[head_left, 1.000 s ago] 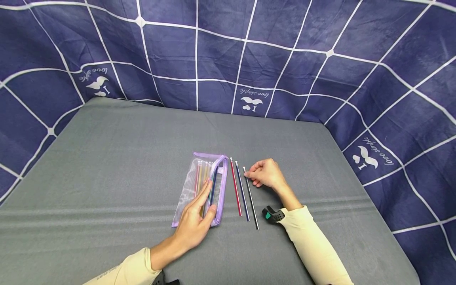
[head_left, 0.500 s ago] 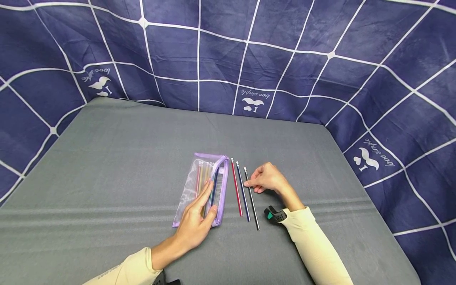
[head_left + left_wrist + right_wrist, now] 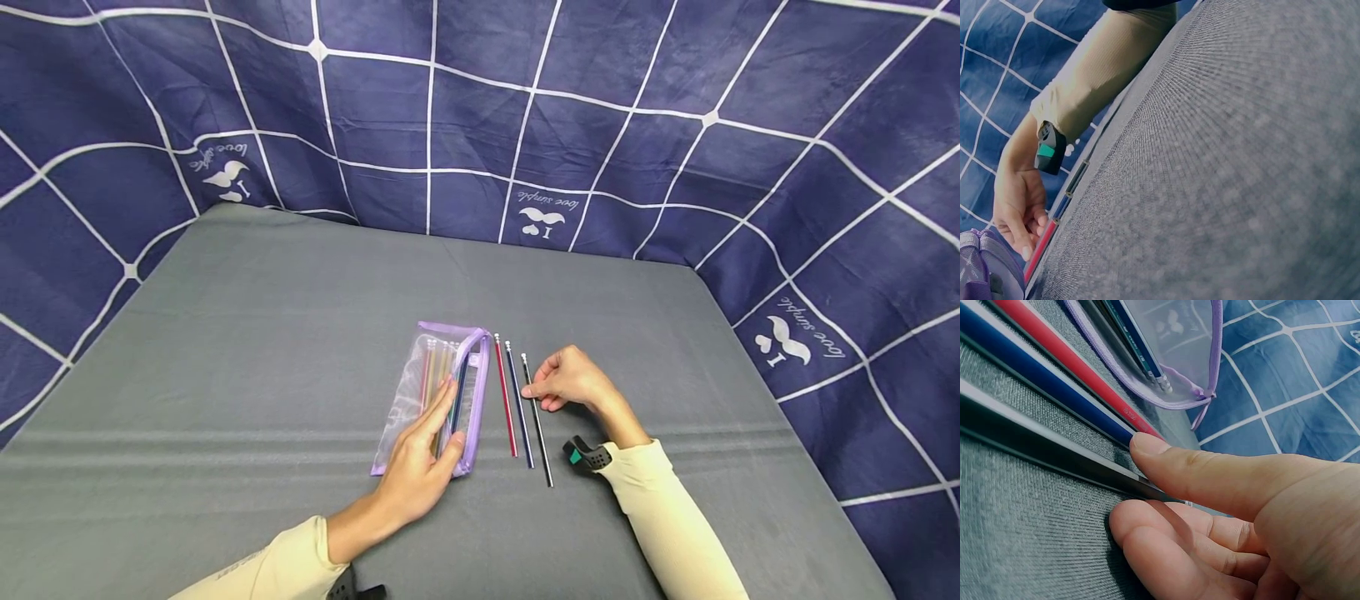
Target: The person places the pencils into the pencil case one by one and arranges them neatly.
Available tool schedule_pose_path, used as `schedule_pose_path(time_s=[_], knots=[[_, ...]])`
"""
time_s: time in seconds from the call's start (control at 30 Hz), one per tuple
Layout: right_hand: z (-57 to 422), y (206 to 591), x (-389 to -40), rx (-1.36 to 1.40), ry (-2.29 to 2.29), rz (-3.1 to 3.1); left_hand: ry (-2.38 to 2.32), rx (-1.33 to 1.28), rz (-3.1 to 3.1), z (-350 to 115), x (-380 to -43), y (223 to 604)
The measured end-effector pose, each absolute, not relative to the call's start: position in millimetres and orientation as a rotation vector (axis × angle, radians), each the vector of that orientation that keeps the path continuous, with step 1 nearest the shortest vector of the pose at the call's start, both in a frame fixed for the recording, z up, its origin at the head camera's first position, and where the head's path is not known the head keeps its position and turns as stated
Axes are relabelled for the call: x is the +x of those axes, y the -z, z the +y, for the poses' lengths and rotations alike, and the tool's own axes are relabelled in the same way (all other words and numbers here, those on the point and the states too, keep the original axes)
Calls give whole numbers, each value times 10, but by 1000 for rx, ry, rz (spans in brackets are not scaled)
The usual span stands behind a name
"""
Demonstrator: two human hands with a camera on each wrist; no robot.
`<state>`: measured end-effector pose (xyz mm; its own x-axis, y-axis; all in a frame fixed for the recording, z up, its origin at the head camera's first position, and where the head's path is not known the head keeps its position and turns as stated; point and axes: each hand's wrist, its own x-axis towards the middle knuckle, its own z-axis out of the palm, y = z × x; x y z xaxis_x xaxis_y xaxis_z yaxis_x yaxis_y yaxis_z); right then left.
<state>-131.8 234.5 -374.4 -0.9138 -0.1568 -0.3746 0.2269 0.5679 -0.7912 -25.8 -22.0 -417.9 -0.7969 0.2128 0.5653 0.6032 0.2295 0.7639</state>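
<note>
My left hand [image 3: 416,471] rests on a clear mesh pencil pouch [image 3: 397,408] with purple edging, its fingers straight along the opening and thumb apart. Several pencils [image 3: 433,367] show inside the pouch. To its right lie a red pencil [image 3: 506,396], a blue pencil [image 3: 519,404] and a black pencil [image 3: 542,442], side by side with white tips at the far end. My right hand [image 3: 573,379] pinches the black pencil on its upper part; in the right wrist view that pencil [image 3: 1054,447] runs between thumb and curled fingers. The left wrist view leaves my left hand out.
A grey cloth [image 3: 285,317] covers the table. Behind and to the right hangs a dark blue curtain [image 3: 480,108] with white grid lines. My right wrist wears a black band [image 3: 587,454] with a green patch.
My right hand has slid from near the black pencil's white tip down its length, toward me. The left hand and pouch keep their place; the head view has shifted slightly.
</note>
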Motion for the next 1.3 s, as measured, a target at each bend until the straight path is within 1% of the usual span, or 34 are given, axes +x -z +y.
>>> schedule_pose_path(time_s=[0.73, 1.07, 1.3], knots=[[2393, 3743, -1326, 3, 1379, 2346, 1597, -761, -2148, -208, -265, 4188], [2395, 3723, -1340, 64, 1546, 2302, 1608, -761, -2147, -213, -262, 4197], [2390, 3705, -1351, 43, 1747, 2228, 1610, -756, -2156, -214, -256, 4191]])
